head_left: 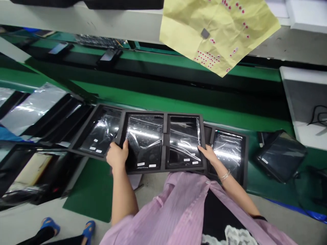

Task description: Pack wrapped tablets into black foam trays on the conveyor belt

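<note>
Left hand (117,155) and right hand (209,154) grasp the near edge of a black foam tray (164,143) of film-wrapped tablet screens (144,139) at centre frame; uneven tilting could snag neighbouring trays (84,143) or slide screens out.

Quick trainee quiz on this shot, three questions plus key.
1. How many screens lie in the tray between the left hand and the right hand?
2. True or false: a bracelet is on the wrist of the right hand.
3. The marks on the yellow sheet are: A) red, B) blue, C) white.

Key: 1. Two. 2. True. 3. A.
</note>
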A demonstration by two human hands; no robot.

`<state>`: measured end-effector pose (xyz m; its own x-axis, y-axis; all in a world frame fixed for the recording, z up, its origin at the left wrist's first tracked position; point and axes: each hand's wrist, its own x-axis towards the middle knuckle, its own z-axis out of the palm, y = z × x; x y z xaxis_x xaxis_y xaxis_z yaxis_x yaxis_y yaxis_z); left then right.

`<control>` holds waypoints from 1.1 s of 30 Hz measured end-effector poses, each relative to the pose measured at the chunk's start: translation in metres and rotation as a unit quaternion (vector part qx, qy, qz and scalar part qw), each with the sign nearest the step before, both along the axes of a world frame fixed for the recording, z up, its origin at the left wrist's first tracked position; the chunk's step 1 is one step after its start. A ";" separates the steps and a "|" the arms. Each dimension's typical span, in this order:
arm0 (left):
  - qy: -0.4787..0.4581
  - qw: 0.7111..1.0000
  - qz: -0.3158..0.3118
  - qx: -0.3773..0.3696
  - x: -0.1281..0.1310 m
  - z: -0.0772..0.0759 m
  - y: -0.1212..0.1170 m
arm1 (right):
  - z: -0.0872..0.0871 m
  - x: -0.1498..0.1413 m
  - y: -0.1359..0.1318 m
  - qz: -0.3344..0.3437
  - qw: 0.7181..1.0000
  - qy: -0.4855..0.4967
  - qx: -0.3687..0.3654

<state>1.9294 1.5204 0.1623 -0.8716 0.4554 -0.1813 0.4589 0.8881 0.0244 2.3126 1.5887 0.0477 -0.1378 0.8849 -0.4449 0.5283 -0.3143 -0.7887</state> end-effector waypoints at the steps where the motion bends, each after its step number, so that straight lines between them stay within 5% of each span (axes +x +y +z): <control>1: -0.018 1.000 -0.003 -0.009 -0.006 0.000 0.001 | 0.004 0.000 0.000 -0.005 1.000 -0.001 0.000; 6: -0.072 0.995 -0.066 -0.006 -0.005 -0.003 -0.002 | 0.028 0.026 -0.007 -0.059 0.996 -0.062 0.031; 12: -0.116 0.982 -0.150 0.025 0.075 -0.005 0.027 | 0.044 0.115 -0.034 -0.129 0.978 -0.152 0.056; 17: -0.121 0.959 -0.255 0.034 0.136 -0.036 0.055 | 0.040 0.160 -0.059 -0.185 0.945 -0.251 0.094; 23: -0.124 0.955 -0.269 0.006 0.155 -0.075 0.051 | 0.022 0.153 -0.091 -0.114 0.907 -0.287 0.287; 33: -0.146 0.966 -0.209 -0.047 0.154 -0.080 0.056 | 0.000 0.132 -0.112 -0.060 0.890 -0.321 0.318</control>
<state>2.0832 1.5761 0.0827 -0.5212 0.7263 -0.4482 0.7635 0.6315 0.1355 2.4450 1.4770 0.0477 0.0777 0.9771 0.1979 0.9272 0.0021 -0.3745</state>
